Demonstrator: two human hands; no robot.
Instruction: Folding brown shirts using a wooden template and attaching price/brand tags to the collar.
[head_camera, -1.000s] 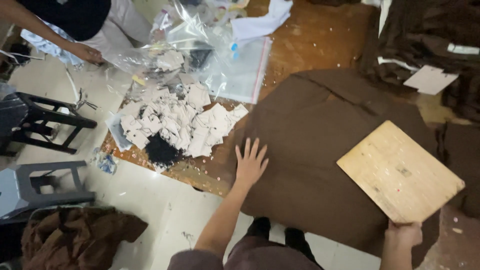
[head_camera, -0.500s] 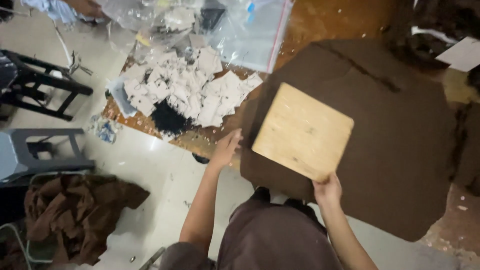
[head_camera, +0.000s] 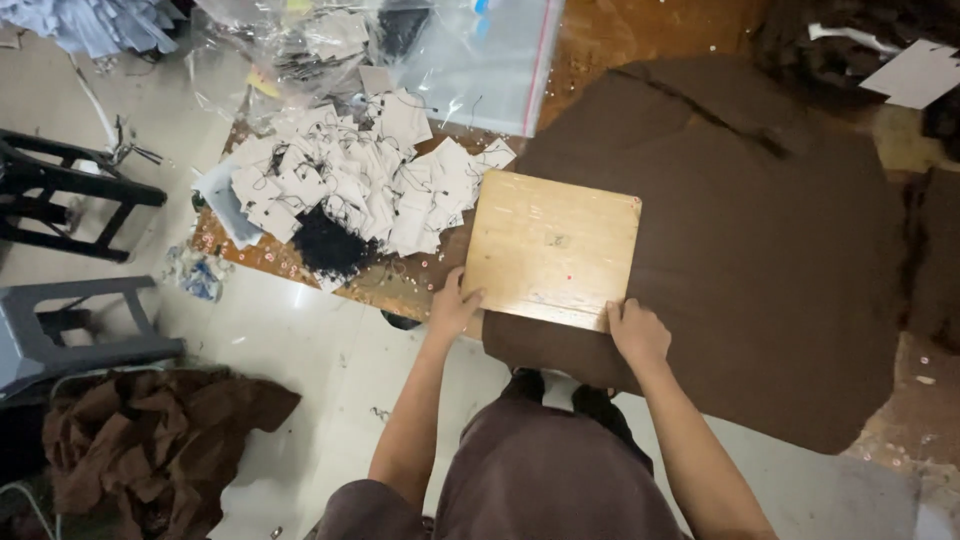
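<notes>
A square light wooden board (head_camera: 553, 246) lies flat on the left part of a large dark brown cloth (head_camera: 760, 250) spread over a wooden table. My left hand (head_camera: 455, 303) grips the board's near left corner. My right hand (head_camera: 636, 331) holds its near right corner. Both hands press the board's near edge against the cloth at the table's front edge.
A heap of white paper tags with black strings (head_camera: 350, 185) lies left of the board. Clear plastic bags (head_camera: 470, 55) sit beyond it. A grey stool (head_camera: 70, 330), a black stool (head_camera: 60, 200) and crumpled brown fabric (head_camera: 150, 440) are on the floor at left.
The board has come from my right hand at the far right over to the cloth's left part and now lies flat. My left hand left the cloth and took the board's corner.
</notes>
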